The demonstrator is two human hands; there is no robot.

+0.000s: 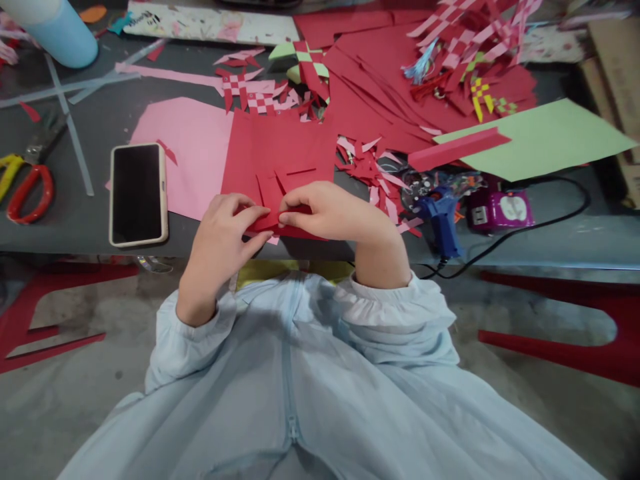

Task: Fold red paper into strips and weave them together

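Observation:
Near the table's front edge, red paper strips (267, 193) lie over a larger red paper sheet (285, 143). My left hand (223, 230) is closed at their left end, its thumb and fingertips pinching the paper. From the right, my right hand (327, 210) pinches the same strips, fingers curled and its tips close to those of the left. The fingers cover part of the strips, so exactly where they cross is hidden. Under the red sheet's left side sticks out a pink paper sheet (193, 147).
Left are a phone (139, 193) and scissors (33, 180). To the right are paper scraps (370, 173), a blue glue gun (443, 220), a purple plug adapter (503, 210) with a black cord, and a green sheet (550, 143). Woven paper pieces (260, 97) lie behind.

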